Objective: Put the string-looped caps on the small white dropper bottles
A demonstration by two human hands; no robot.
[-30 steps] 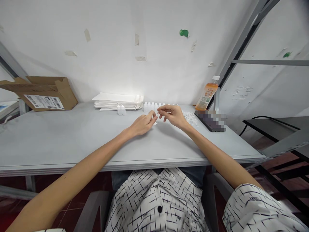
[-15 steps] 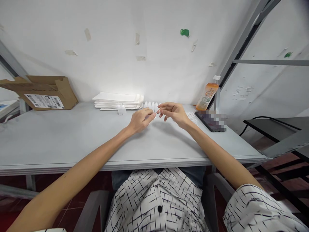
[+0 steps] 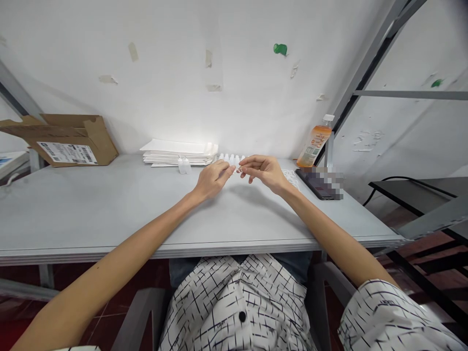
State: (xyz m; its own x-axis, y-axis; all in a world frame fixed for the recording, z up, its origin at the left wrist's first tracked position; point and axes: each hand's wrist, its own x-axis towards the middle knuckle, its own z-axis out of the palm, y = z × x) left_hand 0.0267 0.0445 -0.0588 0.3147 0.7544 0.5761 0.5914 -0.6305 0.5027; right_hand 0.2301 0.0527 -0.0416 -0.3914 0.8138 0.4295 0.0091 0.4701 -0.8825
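Over the back middle of the table, my left hand [image 3: 213, 180] is closed, thumb against the curled fingers. A small whitish plastic piece [image 3: 235, 170] peeks out at its fingertips, mostly covered. My right hand [image 3: 266, 172] faces it with thumb and forefinger pinched; the tiny thing between them is too small to name. The fingertips of both hands nearly meet. Just behind them stands a row of small white plastic bottles [image 3: 231, 158], partly hidden by my hands. To the left, two similar small bottles [image 3: 185, 165] stand together. Small white loose pieces [image 3: 291, 178] lie beyond my right wrist.
A stack of white paper [image 3: 179, 147] lies against the wall. At the far left is an open cardboard box [image 3: 73, 141]. On the right stand an orange drink bottle [image 3: 315, 144] and, before it, a dark phone [image 3: 318, 184]. The table's front edge [image 3: 234, 247] runs below my forearms.
My fingertips have drawn slightly closer together, and the right thumb and forefinger have closed into a pinch near the left hand. Everything else stays in place.
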